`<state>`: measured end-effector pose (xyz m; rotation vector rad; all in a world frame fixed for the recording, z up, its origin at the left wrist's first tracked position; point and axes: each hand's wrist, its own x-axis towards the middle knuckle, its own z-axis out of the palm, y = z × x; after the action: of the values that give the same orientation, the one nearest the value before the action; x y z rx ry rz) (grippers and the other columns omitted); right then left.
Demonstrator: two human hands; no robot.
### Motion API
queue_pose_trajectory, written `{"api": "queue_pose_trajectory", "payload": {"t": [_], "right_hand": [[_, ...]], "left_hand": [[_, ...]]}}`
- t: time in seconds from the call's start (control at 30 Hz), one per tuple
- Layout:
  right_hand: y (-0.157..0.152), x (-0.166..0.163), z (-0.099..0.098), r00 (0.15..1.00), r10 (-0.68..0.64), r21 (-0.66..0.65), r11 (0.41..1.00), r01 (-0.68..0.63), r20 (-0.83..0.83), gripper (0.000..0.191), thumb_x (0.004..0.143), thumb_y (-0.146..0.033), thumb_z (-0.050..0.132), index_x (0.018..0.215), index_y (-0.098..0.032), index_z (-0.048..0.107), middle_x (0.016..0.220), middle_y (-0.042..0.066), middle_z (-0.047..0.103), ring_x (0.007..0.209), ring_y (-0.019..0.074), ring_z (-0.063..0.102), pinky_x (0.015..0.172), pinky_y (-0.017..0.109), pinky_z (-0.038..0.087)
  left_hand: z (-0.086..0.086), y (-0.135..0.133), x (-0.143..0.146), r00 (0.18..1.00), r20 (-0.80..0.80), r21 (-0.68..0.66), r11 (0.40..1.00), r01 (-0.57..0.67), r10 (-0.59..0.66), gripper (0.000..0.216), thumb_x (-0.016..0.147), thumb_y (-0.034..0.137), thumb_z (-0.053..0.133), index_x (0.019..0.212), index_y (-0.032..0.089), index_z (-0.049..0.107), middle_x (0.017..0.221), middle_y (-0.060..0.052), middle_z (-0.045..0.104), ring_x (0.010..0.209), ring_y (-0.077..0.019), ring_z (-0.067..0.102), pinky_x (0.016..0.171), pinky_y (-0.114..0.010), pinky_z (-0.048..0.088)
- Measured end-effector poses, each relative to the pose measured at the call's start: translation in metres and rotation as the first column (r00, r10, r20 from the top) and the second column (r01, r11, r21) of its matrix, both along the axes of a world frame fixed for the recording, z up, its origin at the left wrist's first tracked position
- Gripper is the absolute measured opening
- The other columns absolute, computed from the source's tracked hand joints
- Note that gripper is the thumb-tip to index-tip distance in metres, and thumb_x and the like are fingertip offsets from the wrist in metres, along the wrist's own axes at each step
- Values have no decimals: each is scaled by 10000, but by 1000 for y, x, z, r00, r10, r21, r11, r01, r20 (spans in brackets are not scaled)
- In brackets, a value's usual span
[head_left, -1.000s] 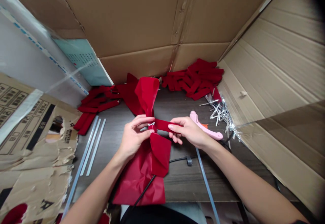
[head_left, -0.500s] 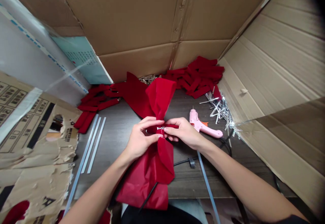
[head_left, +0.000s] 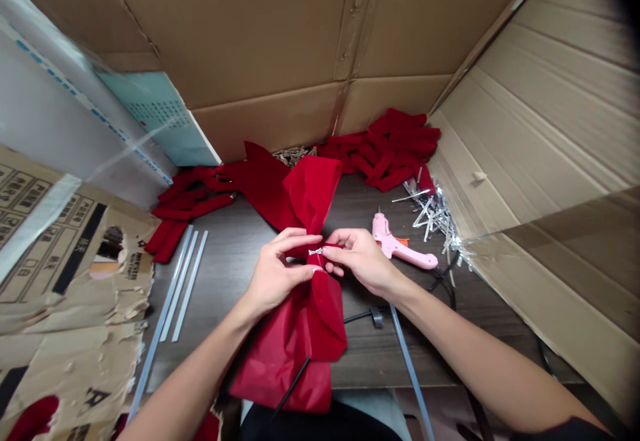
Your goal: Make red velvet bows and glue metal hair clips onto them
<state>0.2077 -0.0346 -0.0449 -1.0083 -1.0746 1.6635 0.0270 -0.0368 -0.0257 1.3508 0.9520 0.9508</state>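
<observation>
A large red velvet bow [head_left: 313, 294] hangs upright over the dark wooden table [head_left: 235, 254], pinched at its waist where a small silver wire tie [head_left: 315, 251] shows. My left hand [head_left: 275, 271] grips that waist from the left, thumb and fingers closed on the fabric. My right hand [head_left: 360, 258] pinches the same spot from the right, with a short red strip almost hidden under its fingers. A pink glue gun [head_left: 397, 248] lies just right of my right hand.
Heaps of red fabric strips lie at the back right [head_left: 390, 148] and back left [head_left: 185, 208]. Silver wire ties [head_left: 435, 218] are scattered at the right. Clear glue sticks [head_left: 183, 284] lie at the left. Cardboard walls [head_left: 540, 134] enclose the table; a black cord [head_left: 373, 314] crosses it.
My right hand has drawn in toward the bow's waist, and the red strip that stretched out to the right is now folded against it. The bow's top has tilted right.
</observation>
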Motion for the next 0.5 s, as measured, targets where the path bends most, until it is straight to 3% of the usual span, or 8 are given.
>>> {"api": "queue_pose_trajectory", "payload": {"t": [0.27, 0.5], "right_hand": [[2, 6, 6, 998, 53, -60, 997, -51, 24, 310, 645, -366, 809, 712, -117, 637, 547, -5, 605, 451, 69, 506, 398, 178, 330], [2, 9, 14, 995, -8, -110, 994, 19, 97, 378, 537, -355, 866, 682, -125, 603, 522, -27, 564, 419, 50, 436, 383, 174, 262]], "left_hand": [[1, 0, -1, 1000, -6, 11, 1000, 3, -3, 389, 651, 159, 785, 1029, 245, 746, 1142, -54, 514, 844, -143, 613, 666, -231, 534], [3, -1, -2, 998, -66, 12, 1000, 13, -12, 430, 653, 224, 793, 1078, 231, 729, 1171, -73, 533, 878, -170, 610, 682, -253, 539]]}}
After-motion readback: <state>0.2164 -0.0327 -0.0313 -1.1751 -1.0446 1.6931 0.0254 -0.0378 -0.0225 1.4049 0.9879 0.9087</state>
